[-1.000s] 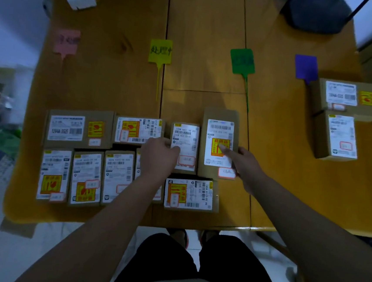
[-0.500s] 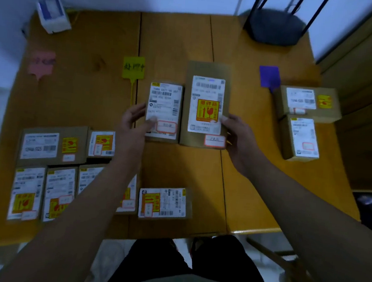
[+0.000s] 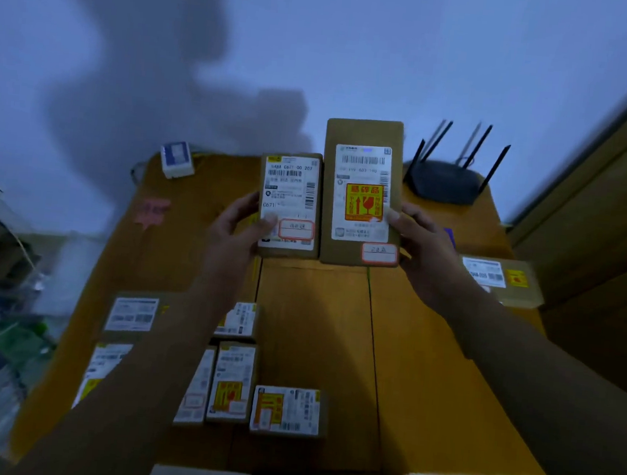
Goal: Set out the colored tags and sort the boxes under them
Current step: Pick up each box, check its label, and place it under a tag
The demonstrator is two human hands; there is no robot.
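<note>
My left hand [image 3: 234,226] holds a small brown box [image 3: 289,202] with a white label, lifted above the table. Beside it my right hand [image 3: 424,248] holds a taller brown box [image 3: 362,192] carrying an orange fragile sticker. Both boxes face me and hide the yellow and green tags. The pink tag [image 3: 150,211] lies at the table's left, and a sliver of the purple tag [image 3: 450,237] shows behind my right hand. Several labelled boxes [image 3: 285,410] remain at the table's near left. A sorted box [image 3: 501,279] lies at the right.
A black router [image 3: 445,183] with antennas stands at the far right of the wooden table [image 3: 331,354]. A small white and blue box [image 3: 176,158] sits at the far left corner. A wooden cabinet is on the right, clutter on the floor at left.
Both hands have lifted their boxes off the table and raised them higher toward the camera. The view has tilted up, showing the wall.
</note>
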